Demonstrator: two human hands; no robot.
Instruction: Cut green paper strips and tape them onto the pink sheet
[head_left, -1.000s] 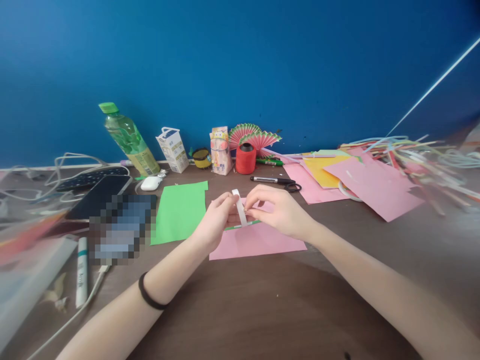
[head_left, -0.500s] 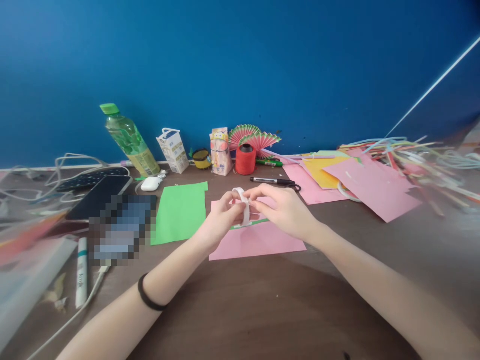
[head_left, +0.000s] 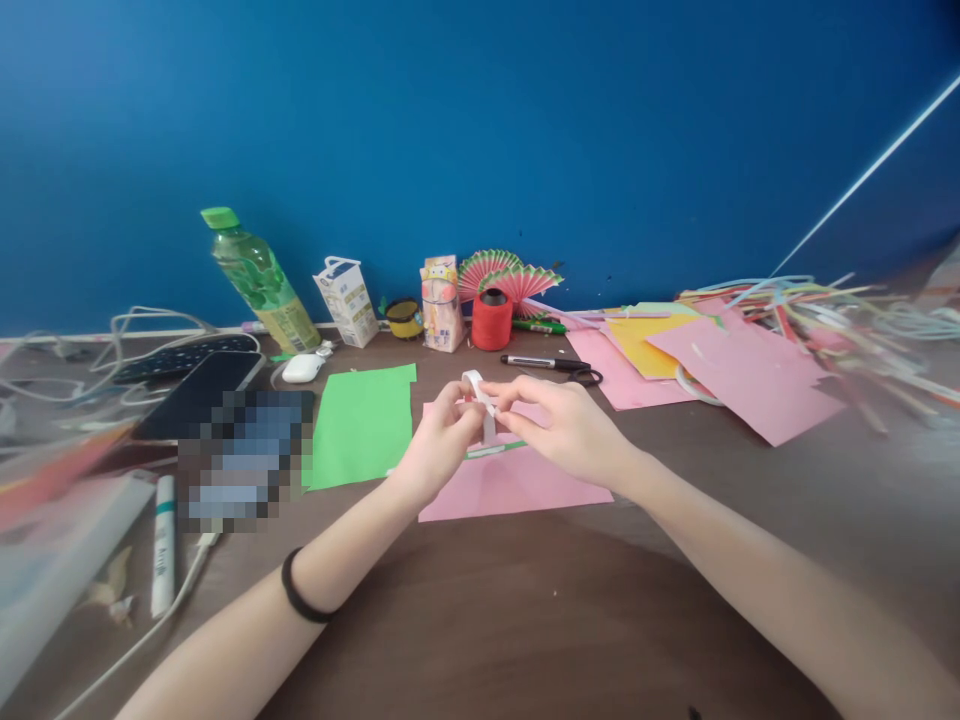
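My left hand (head_left: 441,440) is closed around a thin white ring that looks like a tape roll (head_left: 489,430), held on edge with its hole partly hidden by fingers. My right hand (head_left: 566,425) pinches at the ring's right side, thumb and forefinger together; whether a loose tape end is between them is too small to make out. Beneath both hands lies a pink paper sheet (head_left: 525,488). Across it runs a thin green stick (head_left: 516,444) with a whitish section (head_left: 486,452); my left hand covers part of it.
A green paper sheet (head_left: 364,420) lies left, beside a phone (head_left: 247,455), earphone case (head_left: 301,368) and marker (head_left: 163,545). Behind stand a bottle (head_left: 259,280), cartons (head_left: 349,305) and a red thread spool (head_left: 491,322). Scissors (head_left: 585,374), a black pen (head_left: 536,361) and coloured papers (head_left: 742,370) lie right.
The white ring has turned slightly and shifted a little left between my hands. My right fingers have moved slightly; both hands stay over the pink sheet.
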